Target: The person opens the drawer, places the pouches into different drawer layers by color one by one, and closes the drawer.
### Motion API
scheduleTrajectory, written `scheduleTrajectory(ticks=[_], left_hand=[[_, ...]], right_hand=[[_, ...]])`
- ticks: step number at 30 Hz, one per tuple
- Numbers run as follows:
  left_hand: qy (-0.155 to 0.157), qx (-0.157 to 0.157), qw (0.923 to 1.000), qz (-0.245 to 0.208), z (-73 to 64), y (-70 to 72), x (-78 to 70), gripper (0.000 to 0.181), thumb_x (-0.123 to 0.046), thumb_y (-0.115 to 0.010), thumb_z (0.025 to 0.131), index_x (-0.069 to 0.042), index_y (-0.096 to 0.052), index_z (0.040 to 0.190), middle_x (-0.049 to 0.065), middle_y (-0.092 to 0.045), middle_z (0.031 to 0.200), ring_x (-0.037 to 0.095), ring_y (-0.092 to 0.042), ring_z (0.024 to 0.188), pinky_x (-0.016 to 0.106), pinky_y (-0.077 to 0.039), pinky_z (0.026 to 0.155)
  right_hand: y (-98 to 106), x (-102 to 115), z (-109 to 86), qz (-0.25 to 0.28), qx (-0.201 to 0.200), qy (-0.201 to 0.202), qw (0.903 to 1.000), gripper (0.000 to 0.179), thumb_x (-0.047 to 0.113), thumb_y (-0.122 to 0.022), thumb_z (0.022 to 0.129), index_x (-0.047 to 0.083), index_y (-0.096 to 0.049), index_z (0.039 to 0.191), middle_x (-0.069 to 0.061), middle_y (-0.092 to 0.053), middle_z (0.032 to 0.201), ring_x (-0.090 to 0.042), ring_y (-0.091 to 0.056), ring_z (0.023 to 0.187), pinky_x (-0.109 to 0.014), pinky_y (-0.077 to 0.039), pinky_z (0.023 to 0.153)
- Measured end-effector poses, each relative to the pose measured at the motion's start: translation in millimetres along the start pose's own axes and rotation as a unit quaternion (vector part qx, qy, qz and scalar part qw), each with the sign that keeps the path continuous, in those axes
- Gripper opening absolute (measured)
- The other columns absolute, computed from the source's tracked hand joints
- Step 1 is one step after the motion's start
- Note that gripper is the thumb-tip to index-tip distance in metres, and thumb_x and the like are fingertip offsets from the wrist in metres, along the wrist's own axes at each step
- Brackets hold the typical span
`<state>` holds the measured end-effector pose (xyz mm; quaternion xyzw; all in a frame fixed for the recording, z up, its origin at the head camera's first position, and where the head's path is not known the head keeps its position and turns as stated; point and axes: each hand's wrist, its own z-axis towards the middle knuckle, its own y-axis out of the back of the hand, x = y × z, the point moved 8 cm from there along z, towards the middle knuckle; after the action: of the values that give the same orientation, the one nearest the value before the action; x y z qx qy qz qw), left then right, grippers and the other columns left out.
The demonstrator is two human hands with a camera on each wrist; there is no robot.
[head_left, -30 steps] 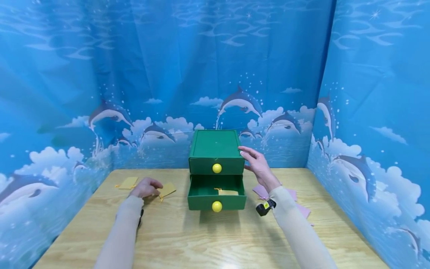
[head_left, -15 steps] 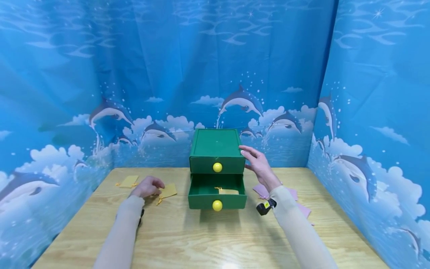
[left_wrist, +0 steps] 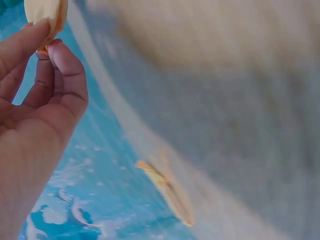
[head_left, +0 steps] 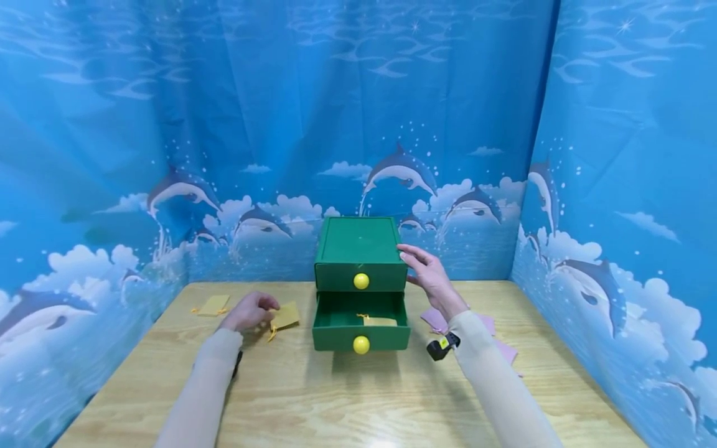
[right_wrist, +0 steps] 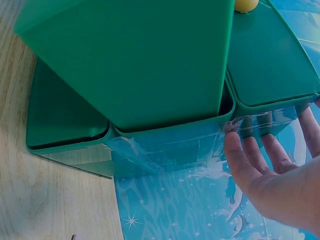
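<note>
My left hand (head_left: 248, 312) pinches a small yellow drawstring pouch (head_left: 285, 315) between thumb and fingers. In the left wrist view, part of this pouch (left_wrist: 44, 15) shows at the fingertips, its far end cut off by the frame. A green drawer cabinet (head_left: 360, 239) with yellow round knobs stands at the middle. One drawer (head_left: 336, 336) under the top one is pulled out, and a yellow pouch (head_left: 381, 321) lies inside it. My right hand (head_left: 430, 280) rests its extended fingers against the cabinet's right side near the top; the right wrist view shows these fingers (right_wrist: 241, 155) on the side wall.
Another yellow pouch (head_left: 214, 305) lies on the wooden table (head_left: 291, 398) at the far left. Pink pouches (head_left: 505, 351) lie on the right, partly hidden by the right arm. A blue dolphin-print curtain (head_left: 358, 124) encloses the back and sides.
My left hand has moved slightly right with the pouch, which now appears tilted up off the table at its right end. The right hand and the drawer stay where they were.
</note>
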<state>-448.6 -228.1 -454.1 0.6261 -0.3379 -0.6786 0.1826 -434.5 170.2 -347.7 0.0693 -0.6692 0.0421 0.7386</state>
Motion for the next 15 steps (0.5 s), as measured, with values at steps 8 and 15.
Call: scheduleTrajectory(ticks=[8,15], left_hand=[[-0.016,-0.019,0.9996,-0.010,-1.7,6.0,-22.6,0.015,-0.007,-0.066,0.092,-0.004,-0.067,0.106,0.011,-0.067,0.103,0.021,-0.062,0.094,0.038,-0.055,0.079],[-0.027,-0.050,0.9972,-0.049,-5.1,10.5,-22.5,0.024,-0.008,-0.068,0.092,-0.006,-0.066,0.116,0.013,-0.066,0.109,0.024,-0.061,0.099,0.040,-0.056,0.081]], right_hand=[[-0.5,0.3,3.3,-0.001,0.003,0.004,1.0000,0.045,0.038,-0.057,0.100,0.021,-0.053,0.141,-0.002,-0.041,0.152,-0.027,-0.037,0.141,-0.053,-0.039,0.110],[-0.6,-1.7,1.2,-0.013,0.011,0.000,0.9999,0.047,0.038,-0.055,0.100,0.020,-0.050,0.144,-0.004,-0.039,0.154,-0.029,-0.034,0.143,-0.054,-0.038,0.111]])
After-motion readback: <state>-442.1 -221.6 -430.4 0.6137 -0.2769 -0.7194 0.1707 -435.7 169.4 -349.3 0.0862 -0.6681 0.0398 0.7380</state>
